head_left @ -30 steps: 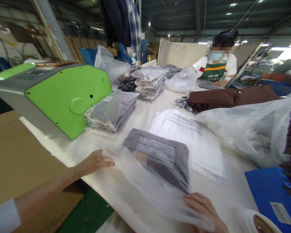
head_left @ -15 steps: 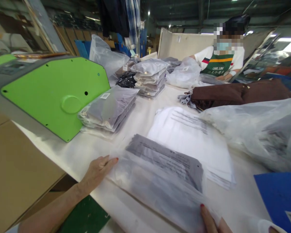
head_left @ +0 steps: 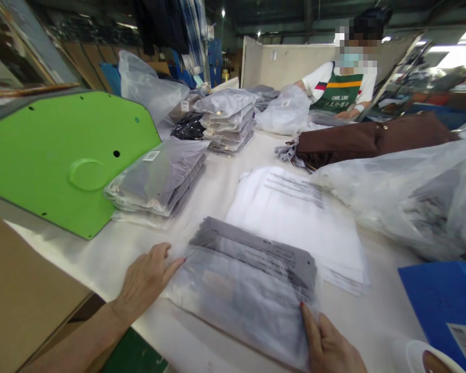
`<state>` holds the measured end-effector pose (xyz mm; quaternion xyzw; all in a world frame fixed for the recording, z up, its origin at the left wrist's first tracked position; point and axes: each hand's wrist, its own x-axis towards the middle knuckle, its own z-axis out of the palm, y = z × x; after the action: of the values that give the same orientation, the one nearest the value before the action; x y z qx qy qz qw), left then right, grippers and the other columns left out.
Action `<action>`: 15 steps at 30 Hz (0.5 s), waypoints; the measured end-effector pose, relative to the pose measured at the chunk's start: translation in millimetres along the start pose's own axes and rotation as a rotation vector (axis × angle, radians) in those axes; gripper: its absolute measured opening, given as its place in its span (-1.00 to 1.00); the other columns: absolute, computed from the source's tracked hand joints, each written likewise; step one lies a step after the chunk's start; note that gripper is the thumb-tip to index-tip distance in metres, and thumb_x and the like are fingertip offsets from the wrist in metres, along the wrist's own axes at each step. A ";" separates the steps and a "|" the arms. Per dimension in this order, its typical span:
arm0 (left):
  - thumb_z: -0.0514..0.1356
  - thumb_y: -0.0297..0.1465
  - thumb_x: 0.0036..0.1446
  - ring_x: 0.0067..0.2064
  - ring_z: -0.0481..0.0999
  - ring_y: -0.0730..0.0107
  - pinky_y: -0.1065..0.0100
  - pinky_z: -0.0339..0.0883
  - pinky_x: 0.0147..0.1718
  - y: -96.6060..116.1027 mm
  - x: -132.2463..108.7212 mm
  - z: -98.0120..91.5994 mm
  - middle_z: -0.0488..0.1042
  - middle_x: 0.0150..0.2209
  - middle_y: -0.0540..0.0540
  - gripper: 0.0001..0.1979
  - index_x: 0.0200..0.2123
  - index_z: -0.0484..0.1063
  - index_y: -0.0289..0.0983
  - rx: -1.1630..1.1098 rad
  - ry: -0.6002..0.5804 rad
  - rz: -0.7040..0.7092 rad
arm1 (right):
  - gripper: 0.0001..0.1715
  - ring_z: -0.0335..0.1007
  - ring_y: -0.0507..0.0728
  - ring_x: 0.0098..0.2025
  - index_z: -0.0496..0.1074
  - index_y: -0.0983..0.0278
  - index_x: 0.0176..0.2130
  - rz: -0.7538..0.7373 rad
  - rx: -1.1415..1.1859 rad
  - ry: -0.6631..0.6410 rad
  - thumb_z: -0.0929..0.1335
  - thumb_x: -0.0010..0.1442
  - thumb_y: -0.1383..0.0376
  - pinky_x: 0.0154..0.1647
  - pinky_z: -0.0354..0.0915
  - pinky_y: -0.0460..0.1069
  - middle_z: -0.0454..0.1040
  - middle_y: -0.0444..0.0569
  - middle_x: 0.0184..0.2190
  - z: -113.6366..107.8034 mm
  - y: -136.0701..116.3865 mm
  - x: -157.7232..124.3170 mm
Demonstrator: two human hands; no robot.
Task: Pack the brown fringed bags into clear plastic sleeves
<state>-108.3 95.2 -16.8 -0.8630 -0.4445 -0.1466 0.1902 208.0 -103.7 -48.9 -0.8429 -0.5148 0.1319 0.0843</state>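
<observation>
A frosted plastic bag (head_left: 233, 311) lies flat on the table before me, with folded grey fabric inside it. Through its far part shows a dark grey band (head_left: 252, 248) with black print. My left hand (head_left: 145, 274) grips the bag's left edge, thumb on top and fingers bent. At the right edge, my right hand (head_left: 330, 339) pinches the plastic, its palm partly cut off by the frame. Just beyond the bag is a stack of flat white plastic bags (head_left: 291, 223) with black print.
Filled, labelled bags (head_left: 159, 176) are piled at the left beside a green machine (head_left: 70, 160). Another pile (head_left: 229, 119) stands farther back. Brown fabric (head_left: 373, 140), a large clear bag (head_left: 404, 191) and a blue folder (head_left: 442, 305) lie right. A co-worker (head_left: 341, 88) stands across the table.
My right hand has moved forward and inward along the bag's right edge, showing more of itself. My left hand's fingers have spread slightly. The whole view has shifted a little, moving the surroundings leftward.
</observation>
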 end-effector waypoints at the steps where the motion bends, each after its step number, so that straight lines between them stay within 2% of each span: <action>1: -0.01 -0.33 0.25 -0.29 0.51 0.22 0.32 0.33 -0.38 -1.8 6.2 -1.6 0.48 -0.24 -0.24 -0.73 -0.08 0.28 -0.37 -0.013 0.069 0.110 | -0.64 0.35 0.06 -0.59 0.46 0.07 -0.21 0.050 0.030 -0.022 0.13 0.20 0.17 -0.61 0.12 -0.09 0.50 -0.10 -0.49 -1.5 -1.8 0.8; 3: -0.05 -0.55 0.22 0.03 0.38 0.16 0.17 0.27 -0.09 -5.6 20.9 -4.9 0.34 0.04 -0.27 -0.62 0.10 0.12 -0.24 -0.052 0.098 0.455 | -0.62 0.36 0.08 -0.58 0.45 0.10 -0.30 0.122 0.059 -0.043 0.12 0.21 0.11 -0.60 0.11 -0.08 0.47 -0.10 -0.56 -4.5 -6.8 1.4; 5: -0.11 -0.72 0.14 0.20 0.18 0.23 0.05 0.04 0.12 -8.2 37.8 -9.6 0.23 0.16 -0.10 -0.41 0.14 0.07 -0.05 -0.122 0.000 0.786 | -0.60 0.38 0.10 -0.54 0.43 0.12 -0.35 0.150 0.061 -0.048 0.11 0.22 0.09 -0.57 0.10 -0.07 0.46 -0.08 -0.57 -8.1 -13.8 1.4; 7: -0.11 -0.74 0.12 0.23 0.09 0.29 0.06 -0.12 0.20 -8.1 54.7 -16.8 0.21 0.18 -0.02 -0.38 0.14 0.11 -0.05 -0.206 -0.097 1.002 | -0.59 0.40 0.12 -0.49 0.39 0.14 -0.40 0.173 0.048 -0.064 0.10 0.23 0.08 -0.53 0.11 -0.06 0.48 -0.05 -0.54 -12.9 -22.3 1.7; 9: -0.07 -0.68 0.14 0.21 0.15 0.31 0.16 -0.07 0.19 -2.9 68.5 -27.4 0.24 0.17 -0.04 -0.47 0.12 0.17 -0.12 -0.280 -0.193 1.118 | -0.58 0.43 0.15 -0.42 0.34 0.16 -0.42 0.231 0.032 -0.102 0.07 0.25 0.08 -0.47 0.13 -0.04 0.50 -0.01 -0.48 -18.9 -31.6 2.2; 10: -0.03 -0.64 0.14 0.17 0.22 0.30 0.21 0.01 0.15 2.7 73.2 -33.6 0.27 0.15 -0.06 -0.50 0.11 0.20 -0.15 -0.309 -0.242 1.132 | -0.58 0.44 0.17 -0.38 0.31 0.17 -0.43 0.260 0.031 -0.127 0.06 0.26 0.08 -0.43 0.14 -0.03 0.50 0.01 -0.45 -22.2 -36.1 2.7; 12: 0.02 -0.59 0.13 0.02 0.37 0.28 0.26 0.18 0.01 21.7 77.3 -45.9 0.38 0.05 -0.11 -0.61 0.02 0.30 -0.21 -0.325 -0.333 1.043 | -0.58 0.44 0.20 -0.30 0.27 0.17 -0.43 0.305 0.044 -0.163 0.04 0.27 0.08 -0.36 0.14 -0.01 0.51 0.03 -0.40 -28.3 -43.5 3.6; 14: 0.05 -0.46 0.16 -0.17 0.45 0.22 0.23 0.29 -0.19 50.2 74.7 -53.8 0.48 -0.17 -0.16 -0.80 -0.19 0.42 -0.28 -0.291 -0.380 0.822 | -0.57 0.43 0.21 -0.27 0.25 0.17 -0.44 0.327 0.071 -0.174 0.03 0.28 0.08 -0.34 0.13 0.00 0.51 0.04 -0.39 -33.2 -48.0 4.4; 15: 0.06 -0.36 0.18 -0.25 0.45 0.19 0.21 0.31 -0.28 66.4 71.9 -54.8 0.48 -0.28 -0.17 -0.81 -0.31 0.44 -0.31 -0.260 -0.377 0.689 | -0.57 0.43 0.21 -0.27 0.24 0.17 -0.46 0.335 0.085 -0.174 0.03 0.28 0.07 -0.34 0.13 0.00 0.51 0.03 -0.39 -35.0 -49.2 4.6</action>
<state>-17.9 85.8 48.9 -0.9899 -0.1344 0.0317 0.0328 179.2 -77.3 -2.6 -0.8978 -0.3667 0.2381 0.0518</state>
